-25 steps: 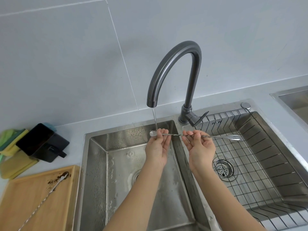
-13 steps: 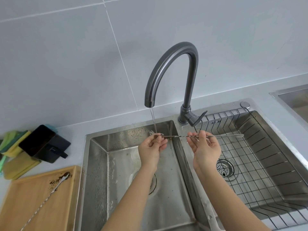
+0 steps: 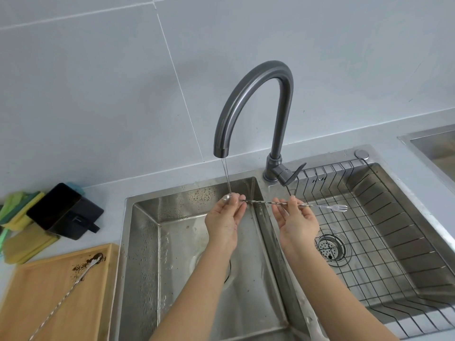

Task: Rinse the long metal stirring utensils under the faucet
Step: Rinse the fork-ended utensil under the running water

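A long twisted metal bar spoon [image 3: 317,205] lies level across both hands, its small fork end pointing right over the right basin. My left hand [image 3: 225,217] pinches its spoon end right under the thin water stream from the dark curved faucet [image 3: 256,94]. My right hand [image 3: 296,221] holds the shaft near its middle. A second long spoon [image 3: 71,286], dirty with brown crumbs at its bowl, rests on the wooden board [image 3: 49,316] at the lower left.
The steel left basin [image 3: 147,242] is wet. A wire rack [image 3: 394,230] fills the right basin around its drain strainer [image 3: 330,247]. A black holder [image 3: 61,212] and green-yellow sponges [image 3: 17,225] sit on the counter at the left.
The spoon's fork end has shifted slightly between frames while both hands keep hold of it; the spoon end stays under the stream. The view has moved a little.
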